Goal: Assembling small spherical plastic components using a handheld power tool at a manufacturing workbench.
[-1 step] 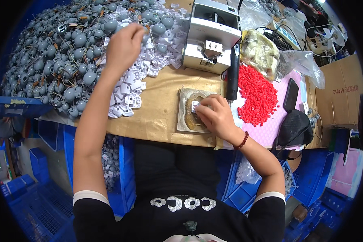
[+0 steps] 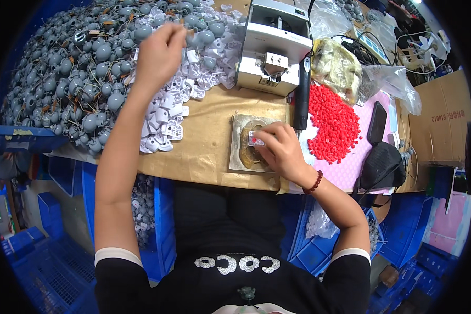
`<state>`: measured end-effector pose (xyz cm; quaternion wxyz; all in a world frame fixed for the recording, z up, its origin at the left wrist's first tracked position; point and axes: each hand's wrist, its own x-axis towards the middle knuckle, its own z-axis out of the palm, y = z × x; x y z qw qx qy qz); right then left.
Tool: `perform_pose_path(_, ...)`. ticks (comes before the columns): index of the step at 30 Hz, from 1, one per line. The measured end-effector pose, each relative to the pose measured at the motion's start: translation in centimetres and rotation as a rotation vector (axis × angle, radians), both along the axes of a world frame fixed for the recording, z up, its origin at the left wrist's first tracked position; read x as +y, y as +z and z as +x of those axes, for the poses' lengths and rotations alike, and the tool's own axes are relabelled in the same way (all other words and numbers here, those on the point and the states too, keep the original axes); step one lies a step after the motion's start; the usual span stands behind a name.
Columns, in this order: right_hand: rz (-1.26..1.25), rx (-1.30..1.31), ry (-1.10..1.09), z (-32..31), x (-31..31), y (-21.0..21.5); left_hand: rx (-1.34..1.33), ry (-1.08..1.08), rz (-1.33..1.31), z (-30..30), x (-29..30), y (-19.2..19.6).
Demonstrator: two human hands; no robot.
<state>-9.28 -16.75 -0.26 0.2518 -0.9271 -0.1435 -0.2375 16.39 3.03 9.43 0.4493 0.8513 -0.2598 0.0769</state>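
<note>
My left hand (image 2: 161,58) is over the pile at the back left, its fingers closed. Whatever they hold is blurred and cannot be made out. Around it lie grey round plastic housings (image 2: 103,51) with thin wires and many white plastic parts (image 2: 165,115). My right hand (image 2: 281,149) rests over a square metal plate (image 2: 236,162) bearing a brownish oval pad (image 2: 244,152). Its fingertips are pinched at a small red plastic piece (image 2: 254,140), which shows against a small white part (image 2: 251,135) on the pad. The fingers partly cover both.
A grey and white bench machine (image 2: 269,68) stands behind the plate, a black cylindrical tool (image 2: 301,102) beside it. To the right lie a heap of red pieces (image 2: 332,125), a phone (image 2: 377,123), a black cap-like item (image 2: 384,165) and a cardboard box (image 2: 445,125). Blue crates stand below the table.
My left hand has shifted slightly up and away over the pile. At my right fingertips a red piece now shows on the white part, where only white showed before.
</note>
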Motion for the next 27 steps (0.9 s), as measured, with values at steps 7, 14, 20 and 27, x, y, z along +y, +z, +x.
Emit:
perform_pose_path(7,0.552,0.053,-0.026,3.7,1.5,5.9,0.109,-0.087,-0.22,-1.2,-1.2,1.4)
perform_pose_path(14,1.226,0.43,0.077,13.9,5.2,7.7,-0.202,-0.033,0.069,-4.0,0.5,-1.9)
perform_pose_path(20,1.474,0.562,0.024,19.7,5.6,9.2,-0.281,-0.23,-0.015,-5.1,1.5,-1.9)
perform_pose_path(27,0.885,0.66,-0.004,22.9,2.6,10.3,-0.533,0.009,0.452,2.8,-1.2,-2.8)
